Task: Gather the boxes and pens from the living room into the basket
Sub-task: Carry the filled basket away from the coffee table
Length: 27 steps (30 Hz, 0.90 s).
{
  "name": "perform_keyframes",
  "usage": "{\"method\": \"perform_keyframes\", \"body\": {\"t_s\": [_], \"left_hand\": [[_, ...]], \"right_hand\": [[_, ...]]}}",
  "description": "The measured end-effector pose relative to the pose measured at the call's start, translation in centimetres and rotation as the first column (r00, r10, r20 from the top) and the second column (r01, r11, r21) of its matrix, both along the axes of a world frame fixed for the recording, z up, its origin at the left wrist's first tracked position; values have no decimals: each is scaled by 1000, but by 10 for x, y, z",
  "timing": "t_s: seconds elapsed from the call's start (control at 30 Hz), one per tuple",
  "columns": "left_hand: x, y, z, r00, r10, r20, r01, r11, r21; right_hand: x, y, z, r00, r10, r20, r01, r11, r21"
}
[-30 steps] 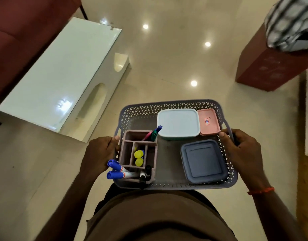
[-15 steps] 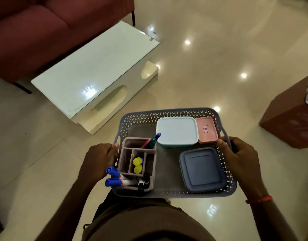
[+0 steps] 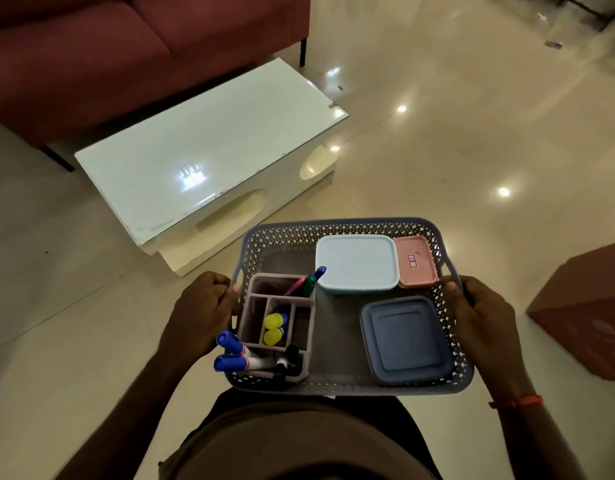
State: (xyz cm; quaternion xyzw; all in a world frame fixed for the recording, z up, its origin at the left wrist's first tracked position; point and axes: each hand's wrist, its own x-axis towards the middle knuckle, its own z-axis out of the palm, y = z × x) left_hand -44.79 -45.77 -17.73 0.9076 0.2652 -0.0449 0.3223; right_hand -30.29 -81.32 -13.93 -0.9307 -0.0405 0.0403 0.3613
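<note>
Left grip (image 3: 202, 317) and right grip (image 3: 479, 317) each clench a handle slot at opposite short ends of a grey-lavender plastic basket (image 3: 344, 228), fingers curled round the rim, carrying it level in front of the person's torso above a glossy cream tiled floor (image 3: 472, 133). The basket is a shallow rectangle with rounded corners and walls pierced in a lattice pattern.

Three lidded plastic boxes lie flat inside: a pale blue box (image 3: 356, 263) with rounded corners against the far wall, a smaller pink box (image 3: 415, 261) with a small label touching its right side, and a square slate-blue box (image 3: 406, 341) with a stepped lid in the near right corner.

At the left end of the basket stands a mauve plastic pen organiser (image 3: 254, 317) divided into compartments. Pink, green and blue pens (image 3: 308, 284) lean from its far compartment toward the pale blue box. Two yellow-capped markers (image 3: 273, 329) stand upright in a middle slot. Two white markers with blue caps (image 3: 230, 342) jut out over the basket's rim beside the left grip, with black-capped markers (image 3: 288, 355) just beside them.

An orange band (image 3: 517, 400) circles the right wrist. Beyond the basket stands a low white coffee table (image 3: 202, 157) with a reflective glass top and arched cut-outs, set before a maroon fabric sofa (image 3: 126, 53). A reddish-brown block (image 3: 590, 317) stands on the floor at right.
</note>
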Motion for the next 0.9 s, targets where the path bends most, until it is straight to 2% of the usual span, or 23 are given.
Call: {"method": "perform_keyframes", "body": {"t_s": [0.17,0.3,0.43,0.77,0.9], "left_hand": [[14,10,2,994,104,-28,-104,994,-16],[27,11,-1,981,190,-45,-193,980,-55],[48,9,1,953,294,-69,-296,955,-26],[93,-10,14,813,580,-39,-581,814,-15],[104,-10,19,711,703,26,-702,711,-44]], "right_hand": [[48,26,3,995,92,-42,-91,995,32],[96,48,4,976,138,-169,-97,968,230],[153,74,-2,943,273,-189,-223,943,247],[269,127,-10,821,519,-238,-458,847,268],[297,156,-3,739,602,-302,-521,795,310]]}}
